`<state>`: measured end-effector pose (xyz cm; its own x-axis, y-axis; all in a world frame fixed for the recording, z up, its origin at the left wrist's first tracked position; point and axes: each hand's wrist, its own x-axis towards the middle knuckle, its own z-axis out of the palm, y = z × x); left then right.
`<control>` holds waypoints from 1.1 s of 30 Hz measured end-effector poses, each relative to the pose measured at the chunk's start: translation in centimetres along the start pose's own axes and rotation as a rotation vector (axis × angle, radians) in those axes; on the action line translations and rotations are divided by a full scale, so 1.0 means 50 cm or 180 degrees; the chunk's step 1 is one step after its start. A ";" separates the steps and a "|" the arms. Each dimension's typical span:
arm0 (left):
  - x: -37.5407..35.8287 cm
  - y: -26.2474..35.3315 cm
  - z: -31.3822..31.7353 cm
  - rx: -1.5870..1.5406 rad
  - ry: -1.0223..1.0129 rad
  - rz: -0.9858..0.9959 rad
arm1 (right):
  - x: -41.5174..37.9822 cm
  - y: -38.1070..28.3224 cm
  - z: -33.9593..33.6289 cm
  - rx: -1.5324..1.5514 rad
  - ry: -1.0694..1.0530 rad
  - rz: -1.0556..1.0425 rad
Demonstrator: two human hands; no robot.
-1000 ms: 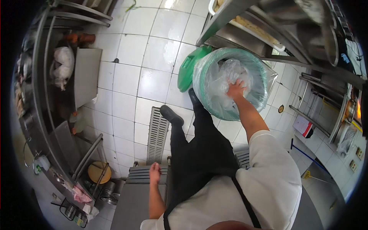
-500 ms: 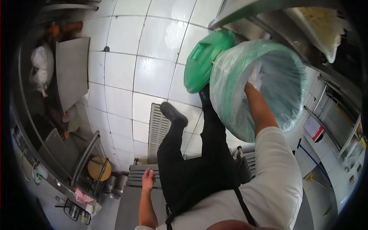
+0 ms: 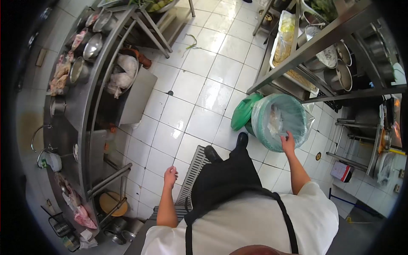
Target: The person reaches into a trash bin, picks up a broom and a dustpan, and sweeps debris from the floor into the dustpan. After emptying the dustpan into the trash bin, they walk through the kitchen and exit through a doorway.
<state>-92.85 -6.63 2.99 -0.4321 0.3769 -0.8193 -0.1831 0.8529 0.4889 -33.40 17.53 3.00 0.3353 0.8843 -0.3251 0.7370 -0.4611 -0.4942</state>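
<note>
My right hand [image 3: 288, 142] is over the near side of a green bin [image 3: 278, 146] lined with a clear plastic bag. Its fingers are apart and nothing shows in them. Inside the liner lies some pale, crumpled refuse [image 3: 275, 120]. The bin's green lid [image 3: 244, 112] leans against its left side. My left hand [image 3: 171, 175] hangs free above the tiled floor beside my apron, fingers loosely bent, holding nothing visible.
On the left, a steel counter [image 3: 70, 112] carries metal bowls and raw meat. A shelf below it holds a bowl of pale meat [image 3: 124, 74]. Right of the bin stands a steel rack [image 3: 293, 63] with trays and pots. A floor drain grate [image 3: 194, 170] lies by my feet.
My right hand has come up from deep inside the bin to its near rim. My view has risen and widened, showing more of the room. The left hand still hangs free.
</note>
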 end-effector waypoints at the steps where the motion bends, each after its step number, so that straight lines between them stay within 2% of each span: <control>1: 0.017 0.013 -0.015 -0.0208 0.0149 -0.0029 | -0.049 0.005 0.000 0.0043 0.0289 -0.0109; 3: 0.079 -0.019 -0.035 -0.0509 0.0333 -0.0133 | -0.163 0.006 0.006 -0.0214 0.0613 -0.0333; 4: 0.114 -0.047 -0.041 -0.0655 0.0410 -0.0196 | -0.229 -0.009 0.010 -0.0300 0.0587 -0.0171; 5: 0.150 -0.071 -0.045 -0.0319 0.0304 -0.0389 | -0.286 -0.022 0.019 -0.0376 0.0586 -0.0017; 7: 0.200 -0.085 -0.029 0.0676 -0.0041 -0.0651 | -0.374 0.039 0.077 -0.0405 0.0367 -0.0012; 8: 0.195 -0.050 -0.013 0.1204 -0.0185 -0.0616 | -0.405 0.076 0.105 -0.0676 -0.0223 0.0450; 9: 0.208 -0.032 0.003 0.1404 -0.0325 -0.0404 | -0.408 0.096 0.134 -0.0849 -0.1116 0.1085; 10: 0.223 -0.001 0.024 0.1519 -0.0511 -0.0321 | -0.417 0.122 0.171 -0.0938 -0.1655 0.1220; 13: 0.243 0.147 0.079 0.1555 -0.1013 -0.0122 | -0.423 0.173 0.276 -0.0922 -0.2510 0.1011; 16: 0.273 0.354 0.109 0.1802 -0.1258 0.0066 | -0.340 0.162 0.354 -0.0677 -0.2862 0.0927; 18: 0.302 0.463 0.115 0.1965 -0.1241 0.0244 | -0.232 0.112 0.398 -0.0322 -0.2667 0.0828; 19: 0.338 0.516 0.119 0.1997 -0.1172 0.0373 | -0.166 -0.034 0.345 -0.0166 -0.2057 0.0998; 20: 0.371 0.568 0.121 0.2025 -0.1108 0.0502 | -0.093 -0.073 0.366 0.0386 -0.1605 0.1022; 21: 0.405 0.617 0.121 0.1975 -0.1075 0.0477 | -0.021 -0.170 0.329 0.0959 -0.1383 0.1194; 22: 0.422 0.669 0.125 0.1910 -0.1022 0.0419 | 0.027 -0.277 0.291 0.1929 -0.0753 0.0790; 24: 0.433 0.761 0.132 0.1763 -0.0913 0.0281 | 0.074 -0.495 0.148 0.2437 -0.0597 0.0781; 26: 0.439 0.814 0.150 0.1719 -0.1042 0.0399 | 0.070 -0.602 0.084 0.2994 -0.0451 0.0617; 27: 0.454 0.827 0.157 0.1810 -0.1169 0.0468 | 0.055 -0.622 0.079 0.3291 -0.0338 0.0548; 30: 0.510 0.834 0.171 0.2221 -0.1598 0.0603 | -0.046 -0.591 0.125 0.3110 -0.0072 0.0550; 31: 0.519 0.835 0.174 0.2476 -0.1738 0.0631 | -0.096 -0.526 0.195 0.2828 0.0149 0.0841; 33: 0.557 0.831 0.177 0.3129 -0.2005 0.0514 | -0.250 -0.508 0.221 0.1454 0.0246 0.1542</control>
<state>-104.66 42.51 -2.20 0.1750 0.3829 -0.9071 0.7121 0.5870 0.3851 -62.79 17.35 10.72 0.6192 0.5644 -0.5459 0.1758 -0.7772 -0.6042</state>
